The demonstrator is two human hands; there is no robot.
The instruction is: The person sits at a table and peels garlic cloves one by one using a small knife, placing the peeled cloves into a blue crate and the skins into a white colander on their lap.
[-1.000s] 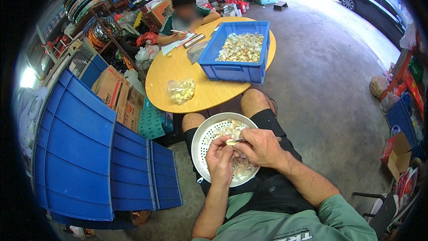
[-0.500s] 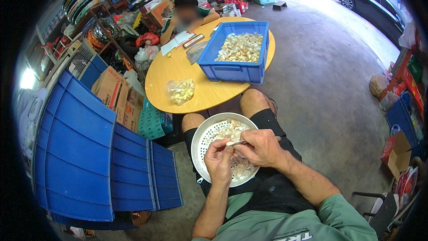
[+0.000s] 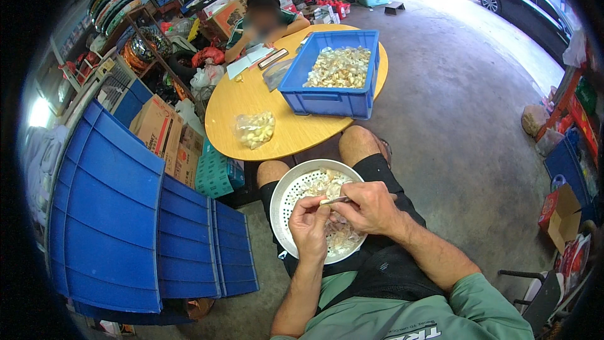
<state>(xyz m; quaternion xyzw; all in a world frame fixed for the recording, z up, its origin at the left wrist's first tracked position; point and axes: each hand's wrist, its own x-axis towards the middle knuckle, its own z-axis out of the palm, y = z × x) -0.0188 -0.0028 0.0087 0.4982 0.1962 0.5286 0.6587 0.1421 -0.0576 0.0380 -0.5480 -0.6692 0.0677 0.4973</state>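
Over a seated person's lap, the fingers of the left hand (image 3: 308,225) are pinched together on a pale clove (image 3: 324,202), held just above a round metal pan. The right hand (image 3: 372,206), its fingers clamped around the handle of a small knife (image 3: 341,199), brings the blade up to the clove from the right; the exact point of contact is too small to make out. Beneath both hands, the perforated pan (image 3: 282,214) rests across the person's thighs, with thin, papery peelings (image 3: 340,241) lying on its bottom and some of its holes showing bare on the left side.

Beyond the knees, a round yellow wooden bench (image 3: 302,137) carries a clear plastic bag (image 3: 257,130) of pale cloves near its close edge. To the bag's right stands a deep blue crate (image 3: 330,96) holding a broad heap of whitish pieces (image 3: 341,66). At the far side, a second person (image 3: 236,41) in a dark green top leans over white papers (image 3: 246,63), a narrow case (image 3: 272,58) lying just beside them. Large ribbed blue panels (image 3: 107,208) fill the left, near stacked cardboard boxes (image 3: 156,121); a dark car (image 3: 522,3) stands outside at upper right.
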